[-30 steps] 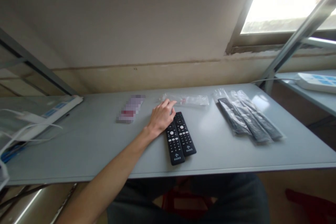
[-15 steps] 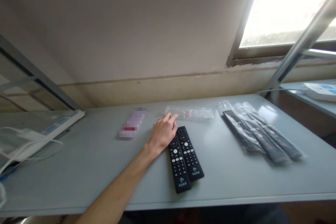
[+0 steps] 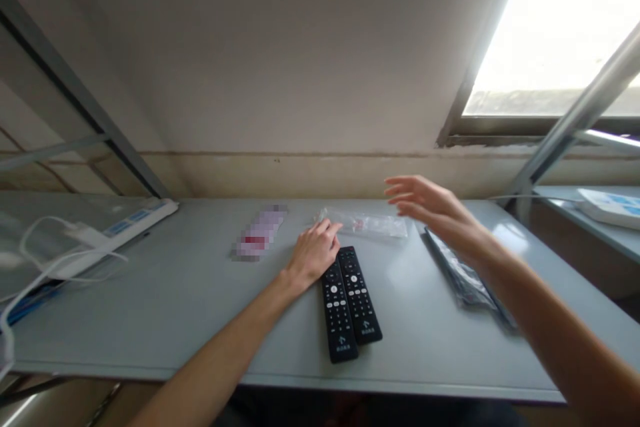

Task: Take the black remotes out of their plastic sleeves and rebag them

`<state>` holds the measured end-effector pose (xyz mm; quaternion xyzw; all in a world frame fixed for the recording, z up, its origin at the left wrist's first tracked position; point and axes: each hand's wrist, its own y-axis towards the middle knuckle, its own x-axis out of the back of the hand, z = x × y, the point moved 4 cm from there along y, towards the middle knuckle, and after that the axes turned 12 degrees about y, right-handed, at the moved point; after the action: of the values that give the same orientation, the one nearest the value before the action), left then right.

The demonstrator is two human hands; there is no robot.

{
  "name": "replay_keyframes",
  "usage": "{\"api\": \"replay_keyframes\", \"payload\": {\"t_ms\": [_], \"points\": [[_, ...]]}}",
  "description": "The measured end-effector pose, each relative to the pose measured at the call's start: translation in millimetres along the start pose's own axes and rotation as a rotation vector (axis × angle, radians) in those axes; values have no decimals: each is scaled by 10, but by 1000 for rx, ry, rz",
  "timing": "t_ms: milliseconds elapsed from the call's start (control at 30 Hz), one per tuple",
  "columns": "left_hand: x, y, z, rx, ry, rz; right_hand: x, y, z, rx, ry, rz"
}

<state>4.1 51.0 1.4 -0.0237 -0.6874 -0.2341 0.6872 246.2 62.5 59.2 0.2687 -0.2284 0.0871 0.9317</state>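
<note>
Two black remote controls lie side by side on the grey table: the left remote control (image 3: 341,320) and the right remote control (image 3: 361,300). My left hand (image 3: 315,250) is closed over the far end of the left one, its fingers curled and partly hiding that end. Raised in the air to the right, my right hand (image 3: 433,207) is open, fingers apart, holding nothing. A clear plastic bag (image 3: 380,223) lies flat behind the remotes. Under my right forearm are remote controls in clear bags (image 3: 463,277), largely covered by the arm.
On the left, a white power strip (image 3: 143,217) with white cables (image 3: 65,260) lies on the table (image 3: 200,293). A blurred-out pinkish item (image 3: 260,233) lies left of my left hand. Metal frame bars (image 3: 550,150) slant up at both sides, and a window is at right.
My right hand has come into view from the right, over the bagged remote controls. My left hand stays at the left remote control. The view has shifted slightly.
</note>
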Motion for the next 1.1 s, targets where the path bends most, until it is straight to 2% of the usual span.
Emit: {"api": "replay_keyframes", "payload": {"t_ms": [67, 167, 267, 400, 600, 767, 900, 1100], "points": [[-7, -4, 17, 5, -4, -1, -270, -67, -144, -64, -61, 49], [-15, 2, 41, -2, -6, -9, -686, -218, -382, -191, -302, 107], [-46, 28, 76, -10, -8, -40, -905, -362, -507, -245, -443, 180], [-141, 68, 139, -37, -37, -62, -887, -442, -554, -224, -489, 244], [-215, 65, 150, -60, -128, -95, -753, -380, -671, -206, -462, 296], [-243, 53, 165, -11, -228, -52, -711, -363, -684, -215, -349, 267], [-206, 62, 247, 64, -300, -121, -718, -405, -636, -200, -303, 201], [-174, 54, 308, 124, -351, -203, -777, -423, -612, -167, -432, 200]]}}
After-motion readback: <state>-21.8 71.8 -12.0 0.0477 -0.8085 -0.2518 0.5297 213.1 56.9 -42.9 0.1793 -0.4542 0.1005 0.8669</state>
